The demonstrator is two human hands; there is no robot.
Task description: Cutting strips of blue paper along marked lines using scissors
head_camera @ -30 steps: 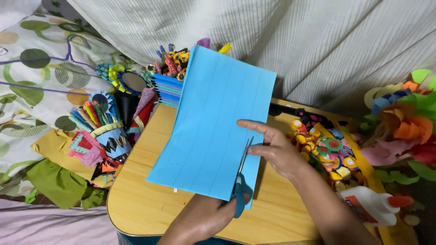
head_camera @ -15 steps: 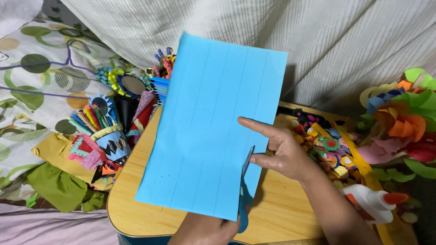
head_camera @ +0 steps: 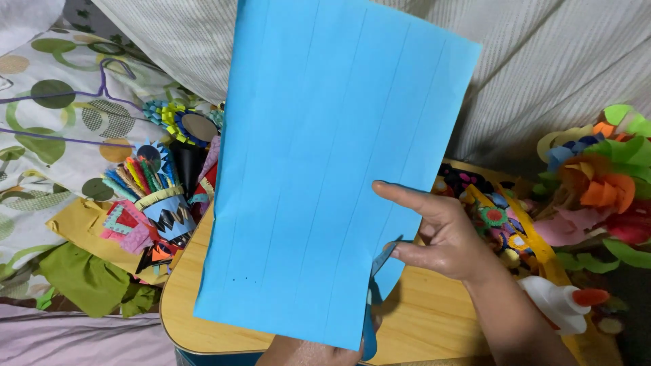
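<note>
Above the small wooden table (head_camera: 434,325), the blue paper sheet (head_camera: 325,169) is held upright, its right edge pinched between thumb and fingers of the right hand (head_camera: 441,237). The left hand (head_camera: 305,352), mostly hidden below the sheet, works blue-handled scissors (head_camera: 373,298) whose blades have entered the bottom edge. Judging by the pencilled lines, nearly every strip remains uncut.

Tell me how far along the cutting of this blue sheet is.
Done: parallel lines run the length of the blue paper sheet. In hand: the scissors have just entered its bottom edge near the right hand; the left hand shows below the sheet. Left: almost the whole sheet is uncut; no separate strips show.
</note>
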